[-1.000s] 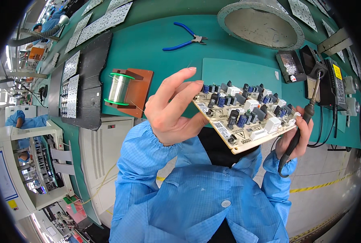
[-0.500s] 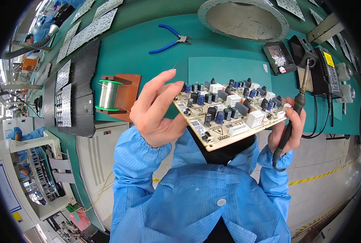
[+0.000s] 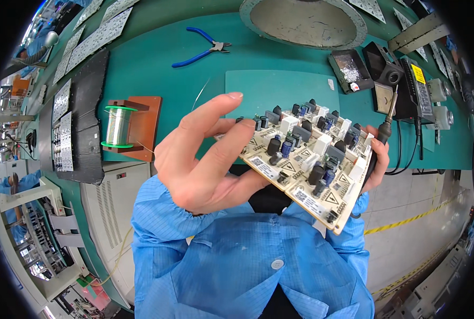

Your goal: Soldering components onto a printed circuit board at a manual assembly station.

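A cream circuit board [image 3: 301,183], crowded with capacitors and white blocks, is held up tilted before my chest. My left hand [image 3: 202,157] has it by the left edge, thumb low at the edge and fingers over the top. A thin bright wire [image 3: 201,93] shows beside the raised index finger. My right hand [image 3: 378,162] grips the board's right edge and also a soldering iron [image 3: 387,125], its tip pointing up and away. The board hides part of the right fingers and the iron's handle.
On the green mat lie blue-handled cutters [image 3: 208,50] and a solder spool [image 3: 119,126] on a brown stand. A round metal duct opening [image 3: 303,24] hangs at the far side. Right stand a black tray [image 3: 351,72], an iron holder [image 3: 383,66] and a soldering station [image 3: 419,93]. Black board [image 3: 90,117] lies left.
The circuit board has turned, its near corner swinging down and to the right. My left fingers have come farther over its edge. The whole view has shifted slightly.
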A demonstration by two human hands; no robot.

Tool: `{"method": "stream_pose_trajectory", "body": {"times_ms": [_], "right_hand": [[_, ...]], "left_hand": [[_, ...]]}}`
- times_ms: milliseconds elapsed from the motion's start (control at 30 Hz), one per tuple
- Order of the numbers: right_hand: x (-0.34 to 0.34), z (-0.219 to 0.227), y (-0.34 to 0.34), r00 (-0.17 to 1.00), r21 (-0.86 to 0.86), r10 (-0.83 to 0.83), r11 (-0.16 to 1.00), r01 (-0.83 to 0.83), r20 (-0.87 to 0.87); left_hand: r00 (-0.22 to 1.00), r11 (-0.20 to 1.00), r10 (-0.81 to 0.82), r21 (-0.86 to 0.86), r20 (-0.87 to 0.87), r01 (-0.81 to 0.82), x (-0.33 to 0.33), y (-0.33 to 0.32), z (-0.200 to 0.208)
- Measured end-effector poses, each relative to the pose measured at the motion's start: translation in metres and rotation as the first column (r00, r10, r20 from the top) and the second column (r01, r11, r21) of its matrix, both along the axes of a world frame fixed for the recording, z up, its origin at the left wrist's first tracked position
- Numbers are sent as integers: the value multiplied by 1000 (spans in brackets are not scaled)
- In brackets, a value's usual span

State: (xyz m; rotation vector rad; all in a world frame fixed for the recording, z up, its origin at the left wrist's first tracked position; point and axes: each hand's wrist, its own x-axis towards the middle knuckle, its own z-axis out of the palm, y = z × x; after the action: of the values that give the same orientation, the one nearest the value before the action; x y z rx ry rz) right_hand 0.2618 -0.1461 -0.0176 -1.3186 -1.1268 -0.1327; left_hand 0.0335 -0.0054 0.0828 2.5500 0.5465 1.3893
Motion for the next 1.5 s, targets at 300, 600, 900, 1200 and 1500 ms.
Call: {"method": "stream_pose_trajectory", "body": {"times_ms": [300, 600, 900, 1200, 1500], "right_hand": [[-9, 0, 1, 987, 13, -19, 1000, 21, -157], [2, 6, -8, 1000, 84, 16, 996, -15, -14], [-11, 53, -13, 950, 34, -163, 987, 159, 267], [-26, 18, 17, 973, -356, -132, 914, 193, 190], [-5, 9, -9, 950, -314, 142, 948, -49, 279]], "left_hand": [[997, 997, -71, -44, -40, 69, 1, -9, 8], [994, 1000, 2, 21, 105, -4, 2, -7, -4], [996, 989, 44, -147, 80, -32, -3, 12, 4], [889, 868, 341, -261, -305, -423, 30, 68, -56], [905, 756, 384, -500, -183, -422, -34, 30, -88]]}}
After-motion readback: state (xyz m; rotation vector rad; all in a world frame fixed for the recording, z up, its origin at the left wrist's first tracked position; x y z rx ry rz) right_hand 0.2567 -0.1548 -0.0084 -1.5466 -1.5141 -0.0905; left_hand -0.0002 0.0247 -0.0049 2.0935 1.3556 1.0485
